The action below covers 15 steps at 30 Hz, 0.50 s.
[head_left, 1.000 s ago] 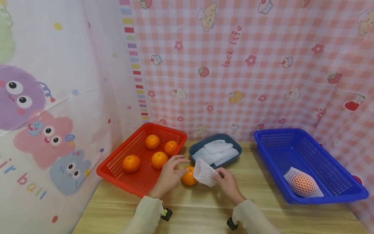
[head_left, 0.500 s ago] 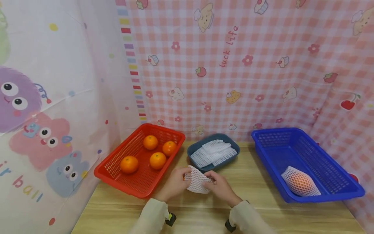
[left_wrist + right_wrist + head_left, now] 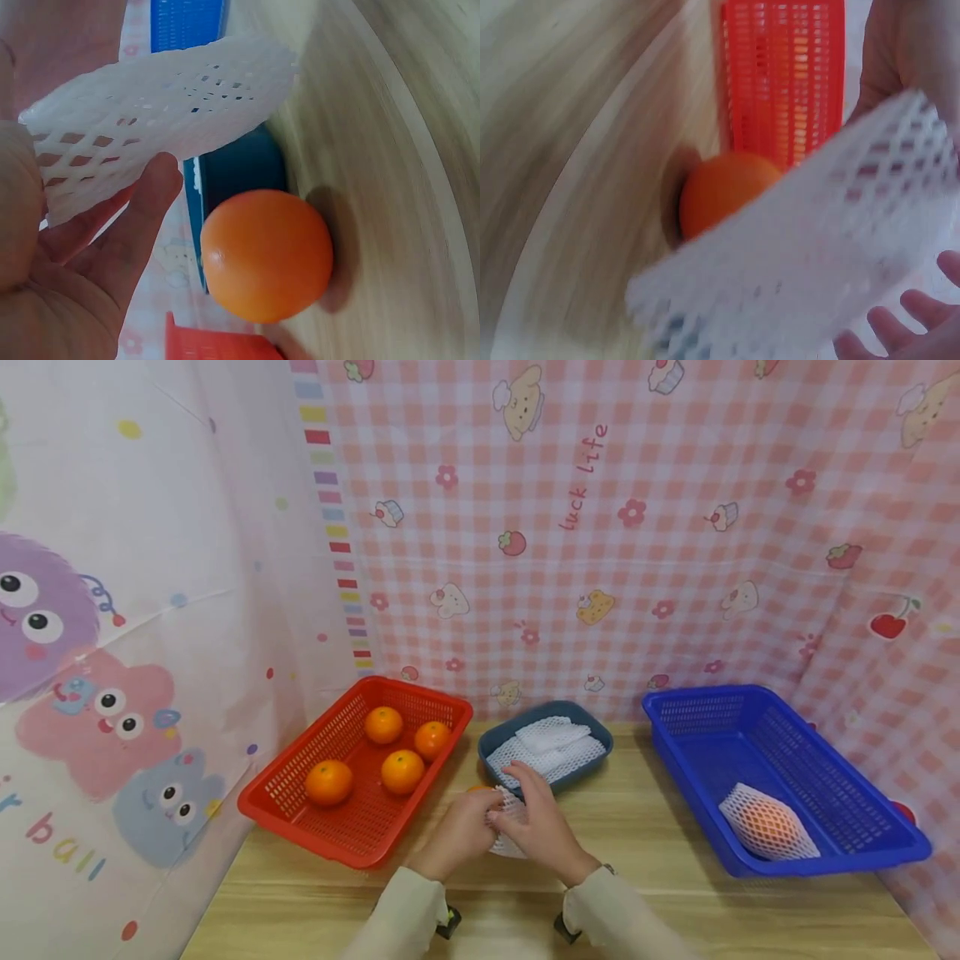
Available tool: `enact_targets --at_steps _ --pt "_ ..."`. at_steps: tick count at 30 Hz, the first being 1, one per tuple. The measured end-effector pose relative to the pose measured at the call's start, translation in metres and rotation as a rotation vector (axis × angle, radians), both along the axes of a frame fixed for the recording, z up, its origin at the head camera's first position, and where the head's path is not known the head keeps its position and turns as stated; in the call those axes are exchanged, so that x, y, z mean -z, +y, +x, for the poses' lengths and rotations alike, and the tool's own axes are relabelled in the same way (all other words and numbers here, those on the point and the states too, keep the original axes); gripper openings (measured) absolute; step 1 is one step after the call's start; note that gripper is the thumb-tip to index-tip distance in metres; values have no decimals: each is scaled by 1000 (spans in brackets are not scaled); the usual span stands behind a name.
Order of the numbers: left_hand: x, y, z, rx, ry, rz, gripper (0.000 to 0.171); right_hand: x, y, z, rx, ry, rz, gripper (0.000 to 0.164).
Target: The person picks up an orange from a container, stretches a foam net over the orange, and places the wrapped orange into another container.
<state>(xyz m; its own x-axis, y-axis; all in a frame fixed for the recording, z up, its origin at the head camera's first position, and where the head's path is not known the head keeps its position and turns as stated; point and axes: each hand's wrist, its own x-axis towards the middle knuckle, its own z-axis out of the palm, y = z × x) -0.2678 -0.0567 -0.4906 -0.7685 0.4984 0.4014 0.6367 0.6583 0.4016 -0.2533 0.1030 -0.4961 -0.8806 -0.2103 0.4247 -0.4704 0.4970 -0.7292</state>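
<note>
A white foam net sleeve (image 3: 510, 827) is between my two hands above the table. My left hand (image 3: 459, 833) pinches one end of it between thumb and fingers. My right hand (image 3: 546, 828) is at the sleeve's other side with its fingers spread apart; in the right wrist view its fingertips (image 3: 889, 326) show beyond the sleeve. An orange (image 3: 266, 255) lies on the table just beyond the hands, mostly hidden by my left hand in the head view. The right wrist view shows the sleeve covering part of this orange.
At the left, a red basket (image 3: 300, 835) holds several oranges. Behind the hands, a dark teal tray (image 3: 491, 739) contains more white foam sleeves (image 3: 551, 747). A blue basket (image 3: 697, 760) at the right has one sleeved orange (image 3: 768, 827) inside. Patterned cloth hangs behind and beside the table.
Both hands have come together around the sleeve; my left hand, earlier beside the orange, now pinches the sleeve. My right hand has shifted left and its fingers have spread from their pinch.
</note>
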Motion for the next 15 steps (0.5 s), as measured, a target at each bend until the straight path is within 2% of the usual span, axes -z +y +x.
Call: enact_targets --at_steps 4,9,12,15 --pt "-1 4 2 -13 -46 -10 20 2 -9 2 8 118 25 61" --pt "-1 2 4 -26 -137 24 28 7 -5 0 23 357 141 53" --pt "0 0 4 -22 -186 64 30 12 5 -4 -7 505 203 44" --pt "1 -2 4 -1 -230 100 35 18 15 -8 -59 569 210 41"
